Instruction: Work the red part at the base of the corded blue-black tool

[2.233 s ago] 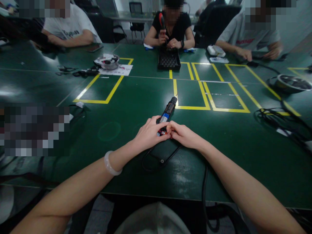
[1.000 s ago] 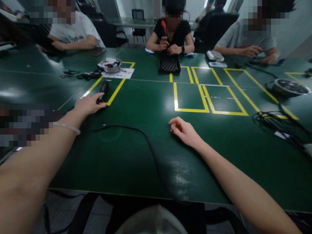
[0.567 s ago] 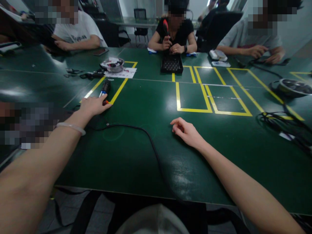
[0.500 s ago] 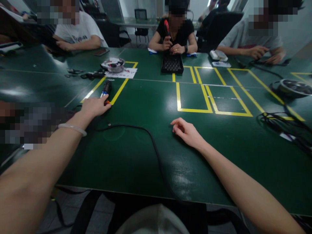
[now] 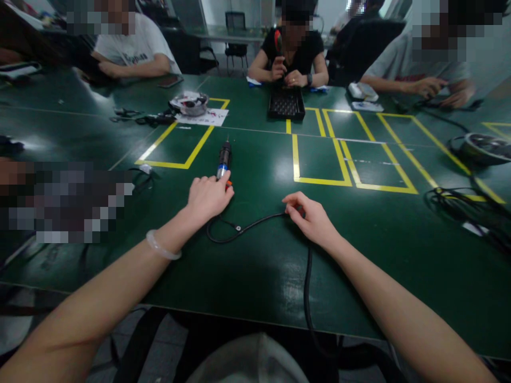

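Note:
A black electric screwdriver point(image 5: 223, 158) with a blue band lies on the green table point(image 5: 247, 266), tip pointing away from me. My left hand point(image 5: 208, 196) is wrapped over its near end, a pale bangle on that wrist. Its black cable point(image 5: 255, 226) curls from under my left hand to my right hand point(image 5: 312, 218), then runs down over the table's near edge. My right hand rests on the table with fingers curled and touches the cable; whether it grips it is unclear.
Yellow tape rectangles point(image 5: 319, 159) mark the table. At the far side are a black screw tray point(image 5: 286, 103), a round metal dish point(image 5: 194, 102) on paper and a fan-like part point(image 5: 485, 146). Cables point(image 5: 459, 199) lie at right. Three people sit opposite.
My left hand has drawn the screwdriver back from the left yellow rectangle toward the table's middle, nearer me. The cable has bunched into a loop that reaches my right hand.

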{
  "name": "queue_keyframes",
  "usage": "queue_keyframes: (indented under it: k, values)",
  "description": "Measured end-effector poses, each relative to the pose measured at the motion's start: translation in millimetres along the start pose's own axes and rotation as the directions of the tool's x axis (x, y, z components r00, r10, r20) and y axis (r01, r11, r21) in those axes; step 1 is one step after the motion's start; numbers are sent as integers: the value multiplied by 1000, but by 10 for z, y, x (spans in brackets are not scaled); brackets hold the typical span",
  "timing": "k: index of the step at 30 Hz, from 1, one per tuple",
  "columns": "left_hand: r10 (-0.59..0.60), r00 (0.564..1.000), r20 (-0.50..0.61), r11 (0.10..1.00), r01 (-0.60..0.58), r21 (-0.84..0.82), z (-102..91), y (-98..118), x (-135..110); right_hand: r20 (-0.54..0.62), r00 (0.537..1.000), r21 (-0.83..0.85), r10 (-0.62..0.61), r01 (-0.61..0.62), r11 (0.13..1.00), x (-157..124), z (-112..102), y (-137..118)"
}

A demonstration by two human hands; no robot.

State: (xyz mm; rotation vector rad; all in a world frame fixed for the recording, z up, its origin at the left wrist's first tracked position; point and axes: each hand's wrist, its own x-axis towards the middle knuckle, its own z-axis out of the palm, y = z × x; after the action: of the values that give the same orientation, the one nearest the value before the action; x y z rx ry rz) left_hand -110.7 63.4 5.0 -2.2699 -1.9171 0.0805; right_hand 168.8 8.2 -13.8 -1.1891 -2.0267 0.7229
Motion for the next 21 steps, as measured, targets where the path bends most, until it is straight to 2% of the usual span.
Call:
queue_keyframes:
  k: [6, 11, 16, 21]
  values:
    - [135, 990, -50, 985, -139, -105, -145, 689, -257, 45, 999, 21, -7, 6, 1000, -9, 43, 11]
    - [270, 961, -60, 948, -277, -155, -214, 992, -358, 111, 993, 64, 32, -39, 997, -5, 65, 58]
    - [331, 942, -54, 924, -336, -184, -258, 1012, -371, 119, 992, 118, 31, -45, 992, -1, 58, 74]
    - [417, 909, 11, 858, -390, -335, -284, 795, -293, 146, 988, 160, 55, -79, 984, 16, 37, 85]
